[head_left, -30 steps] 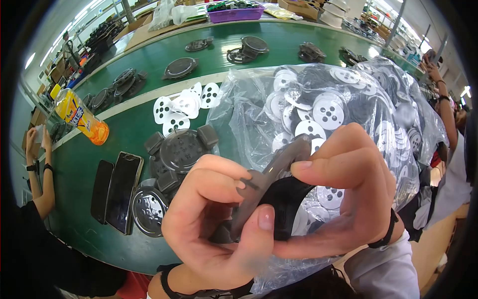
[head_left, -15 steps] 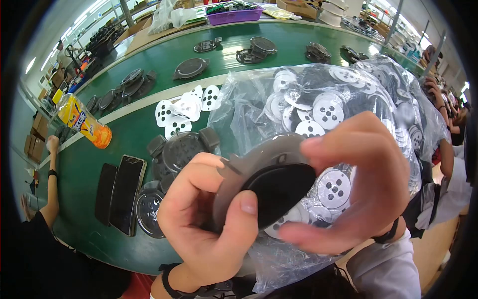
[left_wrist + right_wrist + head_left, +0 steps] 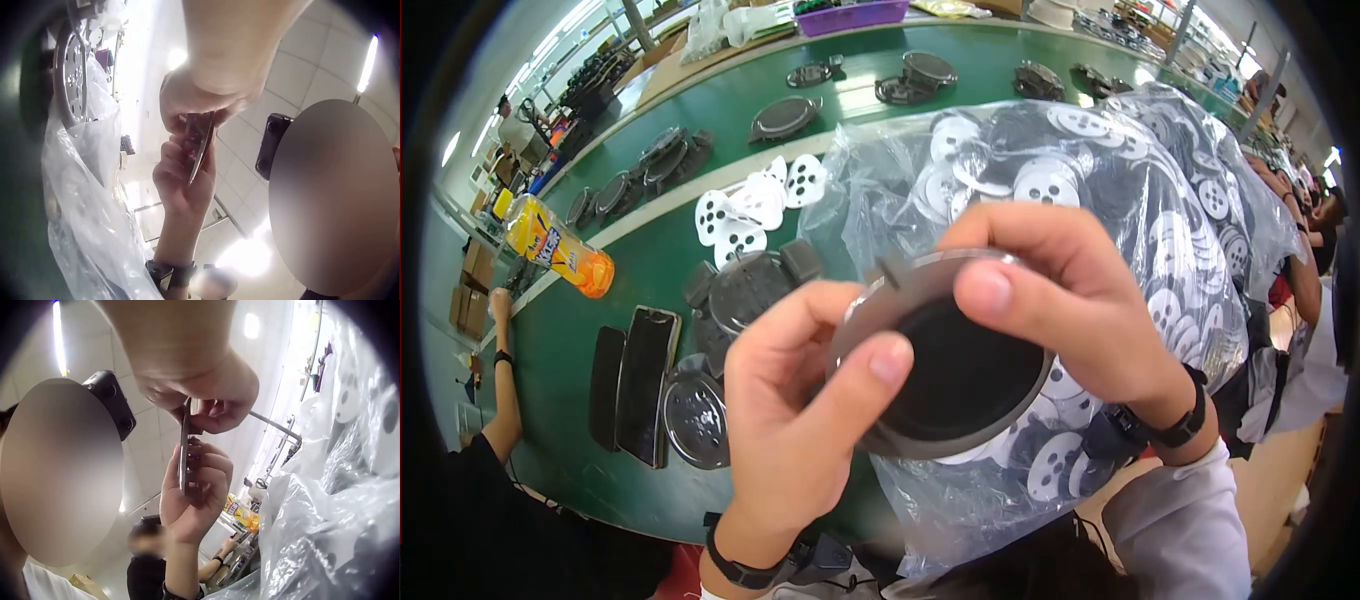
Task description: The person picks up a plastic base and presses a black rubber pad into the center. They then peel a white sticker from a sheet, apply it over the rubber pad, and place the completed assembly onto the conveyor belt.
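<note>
In the head view a round, dark grey plastic cover point(image 3: 865, 335) is held up above the bench, its flat face towards me. A black disc point(image 3: 965, 375) lies against the middle of that face. My left hand point(image 3: 785, 410) grips the cover's left edge, thumb on the front. From the upper right my right hand point(image 3: 1065, 310) pinches the rim, its thumb overlapping the black disc. Both wrist views show the cover edge-on, as a thin plate point(image 3: 201, 156) between the two hands. Its back is hidden in the head view.
A clear plastic bag point(image 3: 870, 170) of white perforated discs spreads under and behind my hands. Loose white discs point(image 3: 755, 200), dark plastic assemblies point(image 3: 740, 295), two phones point(image 3: 645, 385) and an orange drink bottle point(image 3: 560, 245) stand to the left. More dark parts point(image 3: 785, 118) lie on the green belt behind.
The cover has turned from edge-on to face me, showing the black disc on it. My right hand loosened from it in between and now grips the upper rim again.
</note>
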{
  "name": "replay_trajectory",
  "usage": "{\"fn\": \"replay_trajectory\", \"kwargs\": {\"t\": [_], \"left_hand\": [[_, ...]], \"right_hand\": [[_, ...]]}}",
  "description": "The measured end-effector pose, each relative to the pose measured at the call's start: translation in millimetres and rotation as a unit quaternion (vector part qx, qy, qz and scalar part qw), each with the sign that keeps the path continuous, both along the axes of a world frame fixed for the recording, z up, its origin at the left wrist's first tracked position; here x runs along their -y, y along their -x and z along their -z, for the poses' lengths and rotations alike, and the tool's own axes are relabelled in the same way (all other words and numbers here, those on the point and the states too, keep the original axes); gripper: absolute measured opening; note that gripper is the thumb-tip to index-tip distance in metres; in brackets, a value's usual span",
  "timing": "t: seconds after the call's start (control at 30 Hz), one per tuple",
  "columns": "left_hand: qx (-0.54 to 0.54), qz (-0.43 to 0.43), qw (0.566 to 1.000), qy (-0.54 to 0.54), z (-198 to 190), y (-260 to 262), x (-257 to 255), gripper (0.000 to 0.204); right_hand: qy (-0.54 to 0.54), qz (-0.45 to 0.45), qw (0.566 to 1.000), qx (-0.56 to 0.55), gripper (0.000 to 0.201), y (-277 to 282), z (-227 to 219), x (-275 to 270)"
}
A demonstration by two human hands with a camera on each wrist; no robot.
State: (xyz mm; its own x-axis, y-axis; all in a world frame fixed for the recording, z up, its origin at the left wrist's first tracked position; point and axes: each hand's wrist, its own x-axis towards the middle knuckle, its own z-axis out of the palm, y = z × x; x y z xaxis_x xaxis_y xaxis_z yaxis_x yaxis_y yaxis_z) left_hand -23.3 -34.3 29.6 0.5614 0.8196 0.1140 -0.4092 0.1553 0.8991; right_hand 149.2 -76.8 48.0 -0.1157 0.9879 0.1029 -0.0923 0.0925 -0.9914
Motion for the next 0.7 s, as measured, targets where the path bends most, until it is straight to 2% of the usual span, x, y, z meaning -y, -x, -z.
{"fn": "replay_trajectory", "kwargs": {"t": [0.03,0.07,0.17,0.2,0.27,0.47,0.6,0.7], "left_hand": [[0.004,0.018,0.999,0.048,0.3,-0.5,-0.5,0.022],[0.004,0.019,0.999,0.047,-0.1,-1.6,-2.1,0.022],[0.061,0.066,0.993,0.079,0.6,-3.9,-5.1,0.04],[0.061,0.068,0.993,0.08,0.9,-5.4,-3.9,0.04],[0.024,0.018,0.998,0.059,1.7,-7.8,-0.9,0.039],[-0.028,0.023,0.999,-0.015,3.5,-6.1,-3.6,0.033],[-0.026,0.039,0.999,-0.015,4.1,-3.4,-6.5,0.031],[-0.033,0.041,0.998,-0.016,5.6,-3.3,-8.8,0.036]], "right_hand": [[-0.012,0.038,0.999,-0.024,0.023,4.7,2.8,-1.5],[-0.013,0.039,0.999,-0.023,0.023,2.9,4.0,-2.3],[-0.009,0.066,0.996,-0.056,0.022,-3.0,2.6,-4.7],[-0.008,0.068,0.996,-0.055,0.022,-3.4,3.6,-5.6],[-0.027,0.095,0.993,-0.058,0.022,-4.1,7.6,-9.1],[-0.05,0.105,0.993,-0.025,0.02,-3.4,7.8,-7.6],[-0.076,0.108,0.991,-0.01,0.02,-3.7,10.7,-6.6],[-0.077,0.086,0.993,-0.028,0.019,-4.7,10.2,-6.0]]}}
